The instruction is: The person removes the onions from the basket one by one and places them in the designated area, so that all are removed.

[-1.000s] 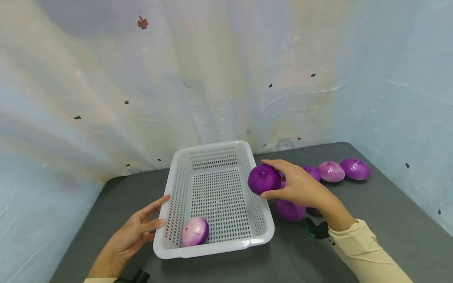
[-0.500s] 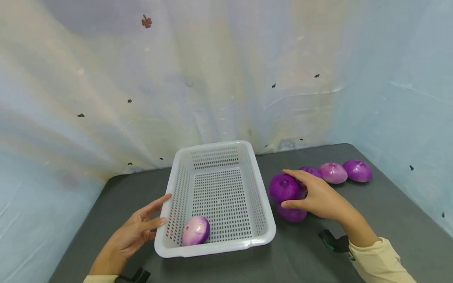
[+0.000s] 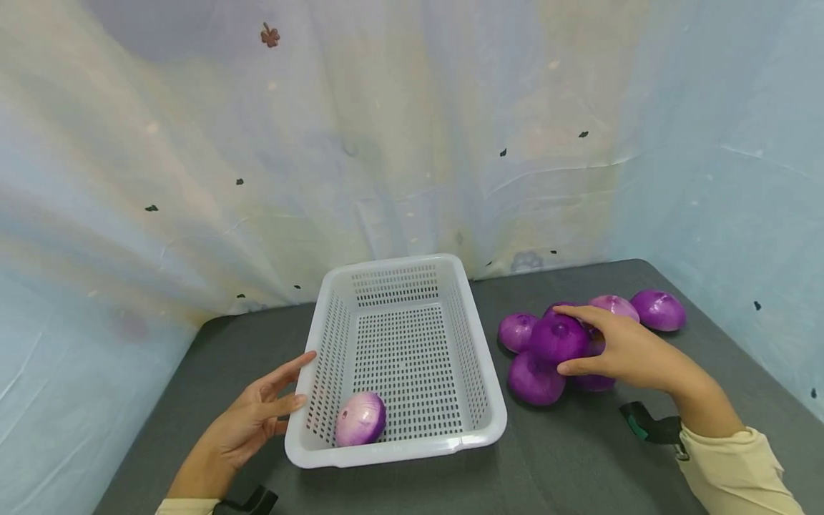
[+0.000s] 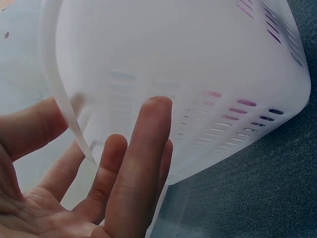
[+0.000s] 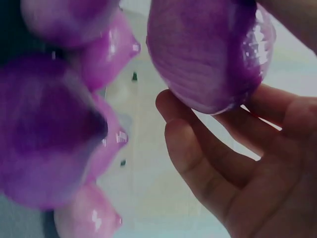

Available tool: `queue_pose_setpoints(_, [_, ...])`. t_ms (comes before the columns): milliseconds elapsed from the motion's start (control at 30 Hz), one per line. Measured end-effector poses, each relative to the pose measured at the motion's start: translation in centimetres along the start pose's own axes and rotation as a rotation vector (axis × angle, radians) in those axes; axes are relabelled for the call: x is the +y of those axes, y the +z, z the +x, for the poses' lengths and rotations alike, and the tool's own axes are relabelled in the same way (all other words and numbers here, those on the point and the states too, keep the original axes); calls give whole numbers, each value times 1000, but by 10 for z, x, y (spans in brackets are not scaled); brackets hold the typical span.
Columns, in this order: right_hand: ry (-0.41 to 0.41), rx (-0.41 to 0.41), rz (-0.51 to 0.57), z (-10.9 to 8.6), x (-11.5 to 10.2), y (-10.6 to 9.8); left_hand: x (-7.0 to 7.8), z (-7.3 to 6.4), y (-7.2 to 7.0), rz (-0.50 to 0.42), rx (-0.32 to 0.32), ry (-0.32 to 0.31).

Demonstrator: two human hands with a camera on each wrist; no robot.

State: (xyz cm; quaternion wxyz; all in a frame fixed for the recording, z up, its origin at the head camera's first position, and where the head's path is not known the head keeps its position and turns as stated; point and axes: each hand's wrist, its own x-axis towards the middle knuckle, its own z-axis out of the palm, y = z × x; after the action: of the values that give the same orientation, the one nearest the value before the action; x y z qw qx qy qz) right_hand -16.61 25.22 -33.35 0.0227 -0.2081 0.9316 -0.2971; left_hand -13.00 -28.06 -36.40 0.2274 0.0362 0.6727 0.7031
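My right hand [image 3: 624, 350] holds a dark purple onion [image 3: 558, 339], thumb and fingers around its right side, above other onions. In the right wrist view this onion [image 5: 208, 54] is glossy, with the fingers [image 5: 193, 153] along its lower side. My left hand [image 3: 244, 422] holds the left rim of a white perforated plastic basket [image 3: 393, 450]. From the left wrist, some fingers [image 4: 138, 163] show outside the basket wall [image 4: 198, 49], and one digit reaches over the rim. A pale pink and purple onion [image 3: 360, 418] lies in the basket's near left corner.
On the dark grey table [image 3: 502, 472], several onions cluster right of the basket, among them a front one [image 3: 536, 379] and a left one [image 3: 517, 332]. Farther right lie a pinkish onion [image 3: 614, 305] and a purple one [image 3: 658, 310]. A pale patterned curtain [image 3: 399, 143] hangs behind.
My right hand has carried the dark purple onion from beside the basket's right rim rightward, over the cluster. My left hand stays on the basket rim.
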Motion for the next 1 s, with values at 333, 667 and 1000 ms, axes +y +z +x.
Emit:
queue_pose_setpoints(333, [82,-12,-24,-8,30,-16,0,0,0,-15,-1,3])
queue_pose_setpoints(667, [101,40,-35,-18,65,-28,0,1,0,-6,-17,15])
queue_pose_setpoints(1000, [112,29,-14,-22,86,-33,1,0,-1,-15,-29,22])
